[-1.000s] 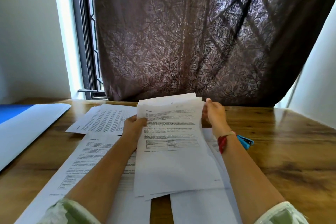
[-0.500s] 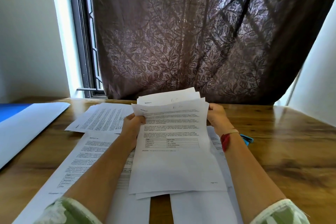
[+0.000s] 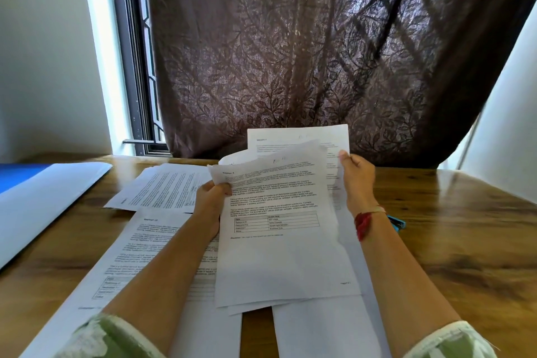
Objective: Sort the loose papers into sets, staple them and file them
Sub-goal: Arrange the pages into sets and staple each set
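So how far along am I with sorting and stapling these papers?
Early on. Done: a far pile and nearer sheets lie laid out on the table. In hand: your left hand and right hand grip a fanned bundle. Left: no staple shows, the blue thing by your right wrist, maybe the stapler, lies untouched, and the folder lies off left, nothing visibly filed.
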Demonstrator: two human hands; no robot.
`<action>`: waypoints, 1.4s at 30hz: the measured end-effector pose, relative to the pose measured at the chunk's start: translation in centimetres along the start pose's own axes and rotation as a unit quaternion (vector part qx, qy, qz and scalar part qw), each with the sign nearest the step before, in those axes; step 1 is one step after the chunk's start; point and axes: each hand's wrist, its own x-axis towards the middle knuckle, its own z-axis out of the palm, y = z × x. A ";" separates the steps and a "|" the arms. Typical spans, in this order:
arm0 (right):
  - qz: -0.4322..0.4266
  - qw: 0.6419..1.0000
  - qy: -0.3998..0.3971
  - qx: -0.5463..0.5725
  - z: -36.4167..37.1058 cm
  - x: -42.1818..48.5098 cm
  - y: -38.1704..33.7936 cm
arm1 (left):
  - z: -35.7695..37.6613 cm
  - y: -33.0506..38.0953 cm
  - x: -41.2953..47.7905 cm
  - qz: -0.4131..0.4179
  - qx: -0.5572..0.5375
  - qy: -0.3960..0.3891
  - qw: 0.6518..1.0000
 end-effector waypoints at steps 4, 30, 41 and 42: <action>0.027 0.998 -0.047 -0.035 -0.1 -0.3 -1.0 | 0.0 0.0 0.3 -0.006 0.003 0.004 1.000; -0.433 0.895 0.092 -0.046 -0.2 -2.7 -9.8 | 0.6 0.1 -0.2 0.003 0.113 0.020 0.993; 0.117 0.973 -0.197 -0.037 -1.4 -0.4 -2.9 | 0.6 0.6 -0.8 0.023 0.149 0.012 0.988; 0.119 0.964 -0.227 -0.069 -1.5 -0.5 -2.4 | 0.7 0.6 -0.8 0.020 0.140 0.014 0.990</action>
